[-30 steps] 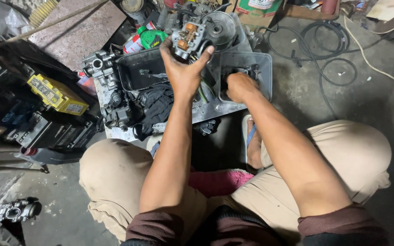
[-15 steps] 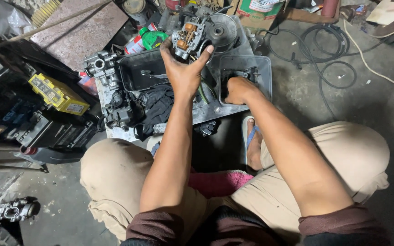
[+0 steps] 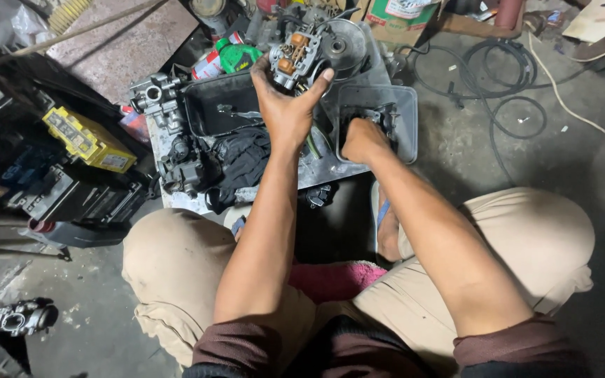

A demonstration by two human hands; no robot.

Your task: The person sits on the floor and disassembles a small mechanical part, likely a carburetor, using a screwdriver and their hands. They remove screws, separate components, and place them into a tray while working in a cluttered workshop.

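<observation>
Two dark trays [image 3: 204,119] [image 3: 404,119], small metal bits inside. One left hand [image 3: 287,112] gripped tight round one carburetor [image 3: 294,59], up above. One right hand [image 3: 364,140] inside right tray, grip unclear.

I see the carburetor [image 3: 294,59] in my left hand [image 3: 285,112] as dull cast metal with brassy orange bits, grimy. The tray [image 3: 407,112] my right hand [image 3: 362,140] reaches into looks like matt grey plastic, the black rag [image 3: 243,164] is soft cloth, the green bottle [image 3: 239,56] glossy plastic. Floor [image 3: 561,168] is rough stained concrete; my trousers [image 3: 176,266] are matt beige cloth.
</observation>
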